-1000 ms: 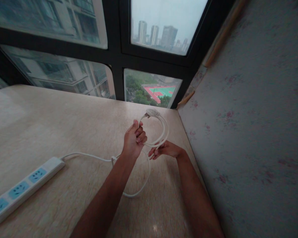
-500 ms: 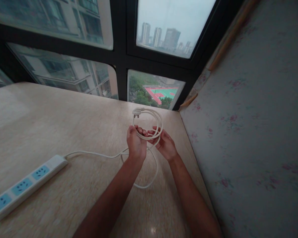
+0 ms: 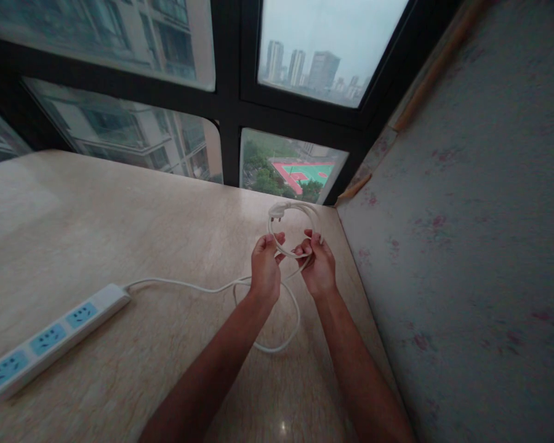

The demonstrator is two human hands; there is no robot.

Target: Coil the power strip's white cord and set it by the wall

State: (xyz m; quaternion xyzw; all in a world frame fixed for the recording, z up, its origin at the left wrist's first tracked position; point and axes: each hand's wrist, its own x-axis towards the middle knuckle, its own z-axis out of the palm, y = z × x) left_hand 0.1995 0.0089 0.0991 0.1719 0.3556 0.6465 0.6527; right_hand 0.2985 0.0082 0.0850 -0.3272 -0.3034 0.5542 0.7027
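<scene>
Between my two hands is a coiled white power cord (image 3: 299, 206), held up over the stone-patterned sill. Its plug (image 3: 277, 212) sits at the upper left of the coil with the metal prongs pointing down. My left hand (image 3: 266, 264) pinches the left side of the loops between thumb and fingers. On the opposite side my right hand (image 3: 317, 261) grips the loops, thumb on top. Below the hands a slack loop of the cord lies on the surface and runs left to a white power strip (image 3: 50, 338) with blue socket panels.
A pale, marbled sill (image 3: 166, 221) carries everything. Dark window frames (image 3: 231, 141) rise behind it, with buildings and a sports court outside. Close on the right stands a wall with flowered wallpaper (image 3: 443, 277), its edge peeling near the window.
Both hands and the coil have shifted right, and the plug with them. My left hand has moved to the coil's left side; my right thumb now presses on the loops. The view moved slightly.
</scene>
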